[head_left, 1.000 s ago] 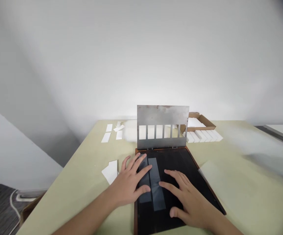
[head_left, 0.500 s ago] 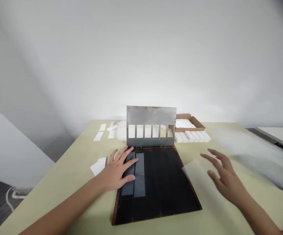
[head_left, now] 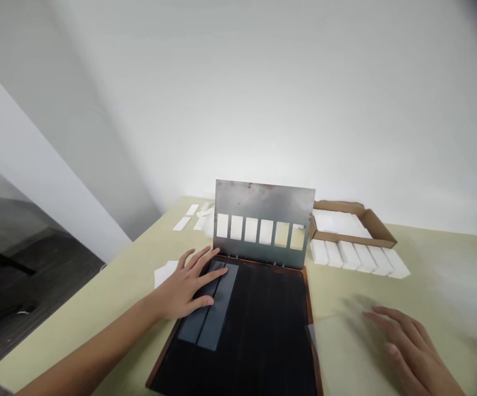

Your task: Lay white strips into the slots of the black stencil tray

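Bluish-grey strips (head_left: 220, 316) are lying side by side on left side of black board (head_left: 271, 324), left hand (head_left: 180, 294) spreading over their far half, fingers open. Right hand (head_left: 414, 349) is hovering right of board, fingers half-bent, blurry, can't tell if gripping. Guessing strips could be skewing if left hand's dragging; hinged cutout plate (head_left: 263, 202) might be dropping on knuckles if bumped. Pale green table (head_left: 126, 275) is carrying white blocks (head_left: 361, 257) and cardboard box (head_left: 380, 230); plain whitish wall (head_left: 263, 99) is standing behind.
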Action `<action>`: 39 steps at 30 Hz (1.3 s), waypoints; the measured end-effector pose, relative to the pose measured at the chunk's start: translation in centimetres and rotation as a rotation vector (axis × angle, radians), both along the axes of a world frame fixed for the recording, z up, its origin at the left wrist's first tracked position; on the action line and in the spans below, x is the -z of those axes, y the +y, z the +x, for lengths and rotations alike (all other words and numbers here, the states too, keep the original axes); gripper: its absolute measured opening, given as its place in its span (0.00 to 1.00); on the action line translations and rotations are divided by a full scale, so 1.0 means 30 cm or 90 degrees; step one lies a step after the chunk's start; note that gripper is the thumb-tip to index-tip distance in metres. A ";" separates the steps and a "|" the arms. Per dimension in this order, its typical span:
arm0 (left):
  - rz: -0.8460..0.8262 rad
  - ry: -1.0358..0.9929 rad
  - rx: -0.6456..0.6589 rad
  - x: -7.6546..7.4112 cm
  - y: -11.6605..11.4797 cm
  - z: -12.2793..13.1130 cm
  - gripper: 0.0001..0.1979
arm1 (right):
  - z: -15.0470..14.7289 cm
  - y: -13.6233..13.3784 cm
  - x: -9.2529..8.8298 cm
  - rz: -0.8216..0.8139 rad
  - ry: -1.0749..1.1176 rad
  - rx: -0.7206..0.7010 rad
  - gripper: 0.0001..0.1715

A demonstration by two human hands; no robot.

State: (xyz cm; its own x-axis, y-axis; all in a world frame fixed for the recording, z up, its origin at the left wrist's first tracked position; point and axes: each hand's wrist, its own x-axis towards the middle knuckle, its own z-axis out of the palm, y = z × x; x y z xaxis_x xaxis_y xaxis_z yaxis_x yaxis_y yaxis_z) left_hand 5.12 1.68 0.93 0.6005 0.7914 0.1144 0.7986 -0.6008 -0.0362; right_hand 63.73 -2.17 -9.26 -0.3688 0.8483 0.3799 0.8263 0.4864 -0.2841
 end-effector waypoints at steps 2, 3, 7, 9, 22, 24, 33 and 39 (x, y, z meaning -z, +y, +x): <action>0.004 -0.004 -0.008 -0.001 -0.006 0.001 0.35 | -0.002 0.001 0.014 0.031 -0.052 -0.034 0.30; 0.007 -0.007 -0.011 0.000 -0.007 0.001 0.35 | -0.006 0.003 0.018 0.050 -0.081 -0.045 0.32; 0.020 -0.024 -0.009 0.005 -0.003 0.000 0.33 | -0.043 0.001 0.009 0.079 -0.177 -0.028 0.37; 0.024 -0.032 0.000 0.008 0.003 -0.001 0.33 | -0.064 -0.008 -0.007 0.057 -0.193 -0.011 0.38; 0.066 -0.099 0.053 0.047 -0.005 -0.035 0.29 | -0.049 -0.003 -0.014 0.082 -0.244 0.003 0.47; 0.073 -0.111 0.060 0.046 -0.002 -0.032 0.27 | -0.044 -0.006 -0.021 0.093 -0.270 0.005 0.47; 0.117 -0.127 0.070 0.032 -0.007 -0.028 0.27 | -0.018 -0.003 0.010 0.131 -0.315 0.012 0.44; 0.157 -0.094 0.076 0.029 0.001 -0.035 0.28 | -0.091 -0.002 -0.061 0.090 -0.229 0.024 0.34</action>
